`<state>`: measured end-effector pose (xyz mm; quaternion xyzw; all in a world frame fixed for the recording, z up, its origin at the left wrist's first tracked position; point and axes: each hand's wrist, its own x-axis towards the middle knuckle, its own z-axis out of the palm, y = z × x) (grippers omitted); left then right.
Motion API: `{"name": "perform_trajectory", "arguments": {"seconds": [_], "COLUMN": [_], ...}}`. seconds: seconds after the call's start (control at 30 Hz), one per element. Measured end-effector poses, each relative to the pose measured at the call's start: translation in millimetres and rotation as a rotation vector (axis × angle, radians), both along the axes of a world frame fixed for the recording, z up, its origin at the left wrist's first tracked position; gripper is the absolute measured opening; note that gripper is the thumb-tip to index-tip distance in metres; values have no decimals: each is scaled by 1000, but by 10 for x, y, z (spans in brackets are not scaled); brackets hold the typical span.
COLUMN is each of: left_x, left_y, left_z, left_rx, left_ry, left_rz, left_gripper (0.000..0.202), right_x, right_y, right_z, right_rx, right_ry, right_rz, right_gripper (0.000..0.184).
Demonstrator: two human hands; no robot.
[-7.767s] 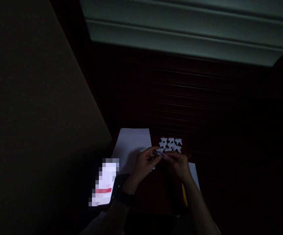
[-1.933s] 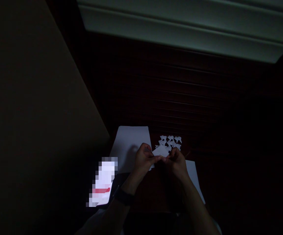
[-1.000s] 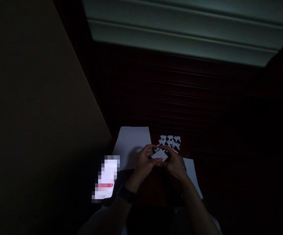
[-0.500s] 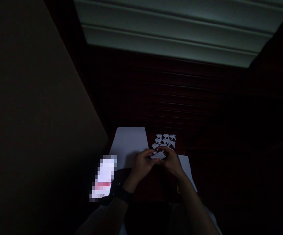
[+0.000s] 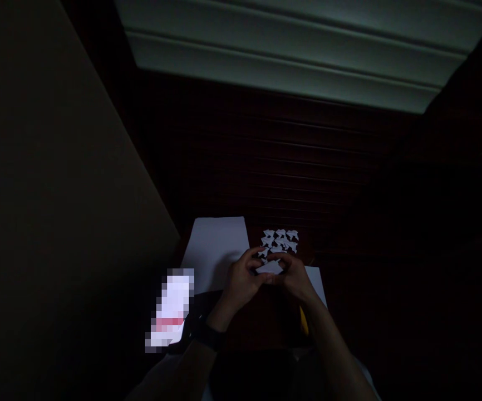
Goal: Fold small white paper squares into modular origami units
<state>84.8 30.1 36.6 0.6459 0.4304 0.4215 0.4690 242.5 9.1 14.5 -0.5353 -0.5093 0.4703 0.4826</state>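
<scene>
Between my two hands is a small folded piece of white paper [image 5: 269, 268]. My left hand [image 5: 243, 277] pinches it from the left, with the thumb at its near edge. From the other side my right hand [image 5: 296, 278] grips it, its fingers curled over the far edge. Just beyond the fingertips several small folded white paper figures [image 5: 280, 239] lie in rows on the dark table. A dark band [image 5: 210, 336] circles my left wrist.
White paper sheets [image 5: 218, 239] lie left of my hands, and another white sheet [image 5: 316, 281] lies partly under my right forearm. A lit, pixelated screen [image 5: 174, 303] glows at the left. Something yellow [image 5: 304, 321] shows beside my right forearm. Slatted dark panelling [image 5: 283, 150] rises behind.
My left fingers have lifted and spread a little at the paper's far side, and my right fingers have shifted along it. The view has moved slightly.
</scene>
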Motion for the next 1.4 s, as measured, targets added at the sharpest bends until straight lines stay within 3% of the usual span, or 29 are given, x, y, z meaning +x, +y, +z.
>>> {"name": "perform_trajectory", "arguments": {"seconds": [0.23, 0.6, 0.77, 0.87, 1.13, 1.4], "left_x": [-11, 24, -31, -40, -10, -14], "left_y": [76, 88, 82, 106, 188, 191], "left_z": [-41, -42, 80, 59, -192, -140], "left_rx": [-116, -190, -241, -212, -61, -8], "left_ry": [-81, -230, -291, -269, -79, -63], "left_rz": [-5, -103, -135, -139, -46, -37], "left_gripper": [53, 48, 26, 21, 22, 22], "right_x": [-79, -55, -78, -100, -69, -114], "right_y": [51, 55, 67, 71, 89, 149], "right_z": [71, 31, -16, -11, 91, -11], "right_rx": [186, 64, 23, -13, -32, -6], "right_ry": [-65, 78, 161, 254, 323, 350], "right_rz": [11, -140, -179, -148, -67, -64], "right_gripper": [49, 41, 49, 54, 63, 58]}}
